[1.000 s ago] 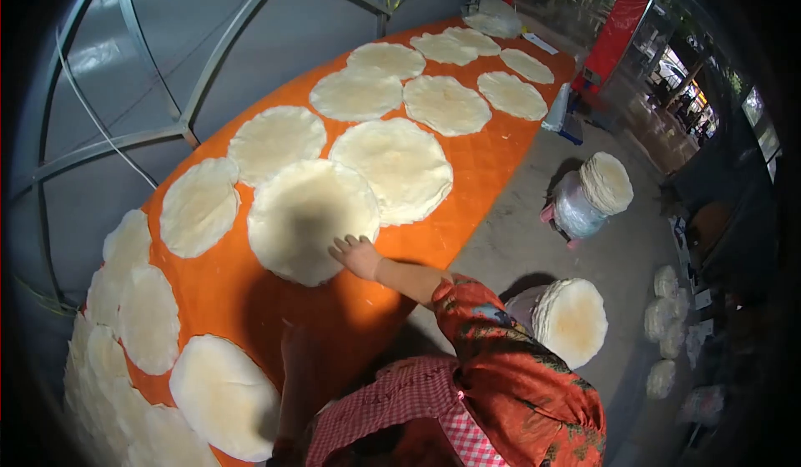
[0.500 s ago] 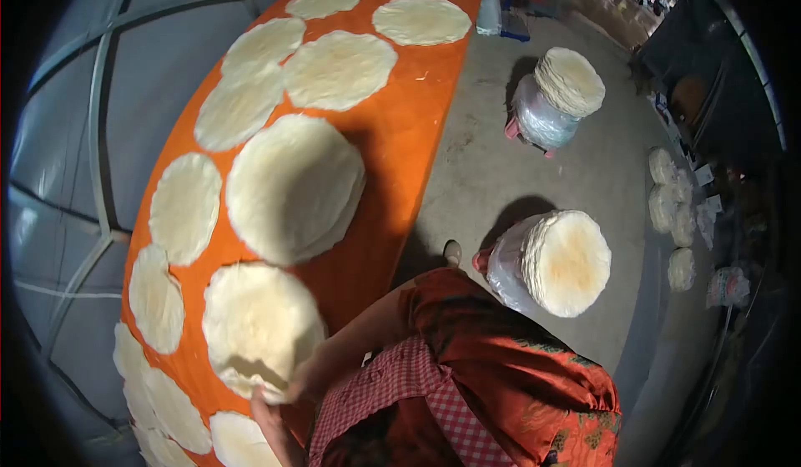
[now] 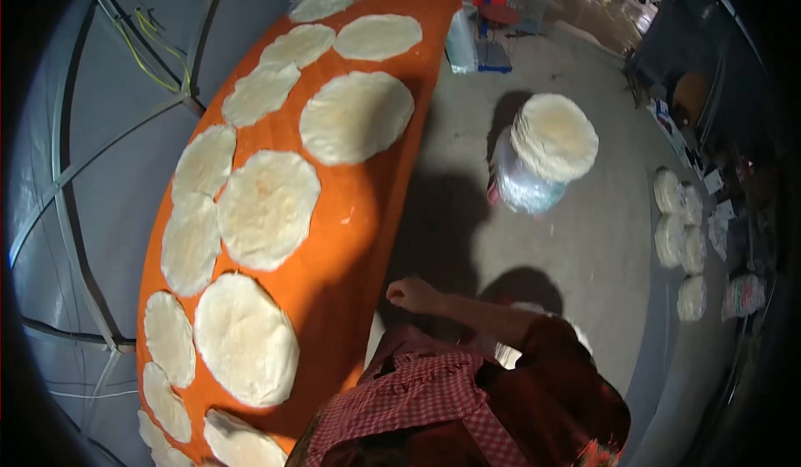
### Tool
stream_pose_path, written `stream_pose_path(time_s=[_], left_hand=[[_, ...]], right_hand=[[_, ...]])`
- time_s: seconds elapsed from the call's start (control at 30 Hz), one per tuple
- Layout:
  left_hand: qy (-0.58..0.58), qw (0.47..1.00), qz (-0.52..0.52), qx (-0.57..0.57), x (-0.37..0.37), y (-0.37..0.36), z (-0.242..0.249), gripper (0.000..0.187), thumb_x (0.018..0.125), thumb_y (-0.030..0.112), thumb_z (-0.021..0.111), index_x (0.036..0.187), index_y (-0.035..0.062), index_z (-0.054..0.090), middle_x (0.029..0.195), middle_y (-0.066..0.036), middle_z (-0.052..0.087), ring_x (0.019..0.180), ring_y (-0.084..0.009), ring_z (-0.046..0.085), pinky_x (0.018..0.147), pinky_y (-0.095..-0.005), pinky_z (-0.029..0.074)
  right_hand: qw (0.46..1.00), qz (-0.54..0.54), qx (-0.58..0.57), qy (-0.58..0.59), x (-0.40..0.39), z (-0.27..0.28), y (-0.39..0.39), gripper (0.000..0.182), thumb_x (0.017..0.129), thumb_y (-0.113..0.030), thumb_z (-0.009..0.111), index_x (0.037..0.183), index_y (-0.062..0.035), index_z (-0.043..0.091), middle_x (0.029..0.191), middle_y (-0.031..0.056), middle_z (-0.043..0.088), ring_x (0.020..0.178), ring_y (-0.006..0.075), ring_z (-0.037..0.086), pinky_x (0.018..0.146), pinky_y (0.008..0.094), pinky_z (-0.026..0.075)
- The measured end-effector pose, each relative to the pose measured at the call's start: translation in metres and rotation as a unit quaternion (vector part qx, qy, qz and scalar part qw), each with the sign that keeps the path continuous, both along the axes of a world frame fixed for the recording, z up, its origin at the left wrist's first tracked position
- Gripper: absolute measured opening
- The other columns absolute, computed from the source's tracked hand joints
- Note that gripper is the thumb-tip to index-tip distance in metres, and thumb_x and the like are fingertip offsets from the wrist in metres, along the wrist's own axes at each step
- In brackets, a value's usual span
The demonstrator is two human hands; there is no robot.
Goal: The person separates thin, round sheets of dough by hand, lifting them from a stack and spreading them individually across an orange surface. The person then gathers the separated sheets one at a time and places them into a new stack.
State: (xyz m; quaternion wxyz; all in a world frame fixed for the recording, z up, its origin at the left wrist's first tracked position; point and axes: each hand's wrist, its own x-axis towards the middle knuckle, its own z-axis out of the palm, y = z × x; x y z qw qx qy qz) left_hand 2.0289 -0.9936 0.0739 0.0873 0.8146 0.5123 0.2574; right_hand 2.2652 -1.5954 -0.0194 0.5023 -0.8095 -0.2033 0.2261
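My right hand point(image 3: 409, 294) is over the table's right edge, its fingers curled in with nothing visible in them. My left hand is out of view. Large round flatbreads lie on the orange table point(image 3: 338, 300). Nearest to my body is a thick pale flatbread point(image 3: 246, 339), left of my right hand. Beyond it lies a lightly browned flatbread point(image 3: 269, 208), then another broad flatbread point(image 3: 357, 118) partly in shadow. Behind my right forearm stands a stack of flatbreads point(image 3: 577, 338), mostly hidden.
On the floor to the right, a tall flatbread stack point(image 3: 555, 137) rises from a plastic-wrapped base point(image 3: 526, 179). Several wrapped bundles point(image 3: 669, 242) line the far right. A grey tent wall with metal bars point(image 3: 75, 175) borders the table's left side.
My hands have let go of the flatbread they held by its near edge. My right hand has moved to the table's right edge, and my left has left the view. The view has shifted.
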Motion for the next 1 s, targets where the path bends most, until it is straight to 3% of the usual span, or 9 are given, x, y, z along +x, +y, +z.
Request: stream_pose_path(time_s=[0.13, 0.23, 0.27, 0.4, 0.5, 0.6, 0.73, 0.87, 1.0], left_hand=[[-0.078, 0.980, -0.173, 0.065, 0.112, -0.070, -0.021, 0.035, 0.092, 0.014, 0.051, 0.123, -0.0012, 0.047, 0.110, -0.015, 0.059, 0.101, -0.0240, 0.058, 0.087, -0.0331, 0.047], [-0.126, 0.918, -0.293, -0.235, 0.258, -0.211, -0.081, 0.031, 0.087, 0.006, 0.054, 0.117, -0.0026, 0.051, 0.110, -0.015, 0.059, 0.099, -0.0236, 0.059, 0.087, -0.0329, 0.046], [-0.072, 0.875, -0.452, -0.155, 0.313, -0.267, -0.080, 0.036, 0.081, 0.004, 0.059, 0.115, -0.0022, 0.051, 0.110, -0.015, 0.060, 0.102, -0.0256, 0.058, 0.089, -0.0335, 0.045], [0.043, 0.763, -0.644, -0.047, 0.484, -0.457, -0.083, 0.059, 0.073, 0.026, 0.070, 0.123, 0.0042, 0.048, 0.132, -0.019, 0.043, 0.129, -0.0351, 0.035, 0.106, -0.0502, 0.025], [0.138, 0.763, -0.631, 0.016, 0.571, -0.534, -0.068, 0.072, 0.070, 0.041, 0.071, 0.127, 0.0050, 0.045, 0.140, -0.020, 0.033, 0.134, -0.0375, 0.025, 0.108, -0.0572, 0.013], [0.186, 0.712, -0.673, -0.067, 0.635, -0.564, -0.059, 0.078, 0.069, 0.050, 0.069, 0.128, 0.0050, 0.044, 0.141, -0.021, 0.031, 0.134, -0.0408, 0.024, 0.108, -0.0607, 0.009], [0.172, 0.688, -0.699, -0.087, 0.710, -0.582, -0.105, 0.075, 0.068, 0.049, 0.071, 0.125, 0.0054, 0.048, 0.132, -0.019, 0.043, 0.129, -0.0365, 0.033, 0.104, -0.0599, 0.017], [0.059, 0.786, -0.574, -0.223, 0.771, -0.632, -0.072, 0.041, 0.076, 0.024, 0.070, 0.109, 0.0015, 0.058, 0.111, -0.016, 0.056, 0.107, -0.0348, 0.053, 0.090, -0.0428, 0.042], [-0.100, 0.757, -0.308, -0.567, 0.823, -0.692, -0.082, 0.028, 0.085, 0.017, 0.062, 0.106, -0.0015, 0.058, 0.097, -0.012, 0.062, 0.084, -0.0232, 0.061, 0.075, -0.0324, 0.049]], right_hand=[[0.992, 0.017, 0.055, 0.108, 0.087, 0.001, -0.048, 0.018, 0.083, -0.013, 0.059, 0.096, -0.0005, 0.062, 0.085, 0.0081, 0.066, 0.077, 0.0147, 0.064, 0.071, 0.0309, 0.049], [0.990, 0.028, 0.061, 0.122, 0.178, -0.015, -0.095, 0.020, 0.083, -0.014, 0.060, 0.097, -0.0008, 0.062, 0.086, 0.0060, 0.066, 0.076, 0.0128, 0.062, 0.070, 0.0293, 0.049], [0.991, 0.011, 0.046, 0.126, 0.196, -0.023, -0.112, 0.020, 0.083, -0.015, 0.060, 0.097, -0.0011, 0.062, 0.086, 0.0059, 0.066, 0.076, 0.0127, 0.062, 0.070, 0.0288, 0.049], [0.991, -0.080, -0.064, 0.086, 0.314, -0.042, -0.225, 0.019, 0.085, -0.018, 0.059, 0.097, -0.0025, 0.062, 0.086, 0.0055, 0.066, 0.076, 0.0127, 0.062, 0.066, 0.0282, 0.050], [0.971, -0.130, -0.135, 0.146, 0.374, 0.005, -0.294, 0.020, 0.087, -0.021, 0.059, 0.096, -0.0040, 0.062, 0.086, 0.0060, 0.066, 0.075, 0.0131, 0.063, 0.062, 0.0292, 0.050], [0.933, -0.244, -0.008, 0.264, 0.418, -0.004, -0.368, 0.019, 0.087, -0.021, 0.060, 0.096, -0.0051, 0.063, 0.086, 0.0055, 0.066, 0.075, 0.0149, 0.064, 0.061, 0.0297, 0.051], [0.903, -0.300, 0.076, 0.299, 0.494, -0.032, -0.446, 0.017, 0.086, -0.020, 0.060, 0.095, -0.0057, 0.064, 0.086, 0.0053, 0.066, 0.075, 0.0162, 0.065, 0.061, 0.0302, 0.052], [0.930, -0.257, 0.084, 0.250, 0.640, -0.028, -0.451, 0.020, 0.088, -0.020, 0.058, 0.096, -0.0033, 0.064, 0.085, 0.0049, 0.065, 0.079, 0.0156, 0.063, 0.068, 0.0288, 0.051], [0.941, -0.255, 0.157, 0.157, 0.817, 0.001, -0.402, 0.025, 0.087, -0.021, 0.061, 0.101, -0.0004, 0.060, 0.094, 0.0069, 0.062, 0.081, 0.0154, 0.061, 0.072, 0.0296, 0.051]])
